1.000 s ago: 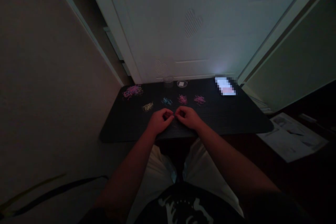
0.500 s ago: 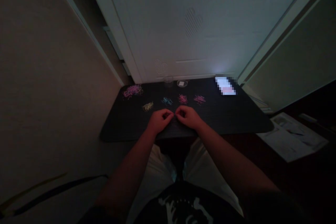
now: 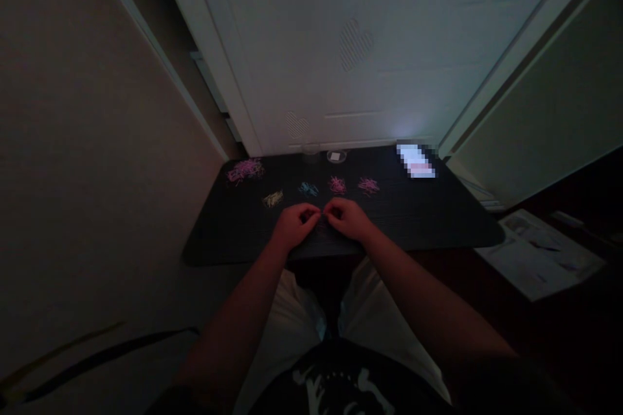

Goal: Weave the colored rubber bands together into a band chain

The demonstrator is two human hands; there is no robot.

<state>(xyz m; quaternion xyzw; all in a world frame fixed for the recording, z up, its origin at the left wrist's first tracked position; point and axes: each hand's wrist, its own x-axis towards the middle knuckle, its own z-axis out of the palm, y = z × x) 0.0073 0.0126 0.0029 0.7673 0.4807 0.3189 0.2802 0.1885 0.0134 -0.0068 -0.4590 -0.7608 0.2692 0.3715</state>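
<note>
My left hand (image 3: 296,224) and my right hand (image 3: 346,218) are close together over the front middle of a dark table (image 3: 413,217). Thumb and fingers are pinched on each, the tips nearly meeting. Whatever lies between the fingertips is too small and dim to make out. Just beyond the hands are small piles of thin, short pieces: a yellowish pile (image 3: 273,198), a blue pile (image 3: 308,189), a pinkish-red pile (image 3: 337,185) and a pink-purple pile (image 3: 368,185). A larger mixed pile (image 3: 245,170), mostly pink and purple, lies at the far left corner.
At the table's back edge stand a clear cup (image 3: 311,154) and a round clear lid (image 3: 336,156) with a white square on it. A lit, blurred-out screen (image 3: 416,161) lies at the back right. A white panel (image 3: 302,45) rises behind; papers (image 3: 540,256) lie lower right.
The view has shifted very slightly. Both hands keep the same pinched pose, and the piles look unchanged.
</note>
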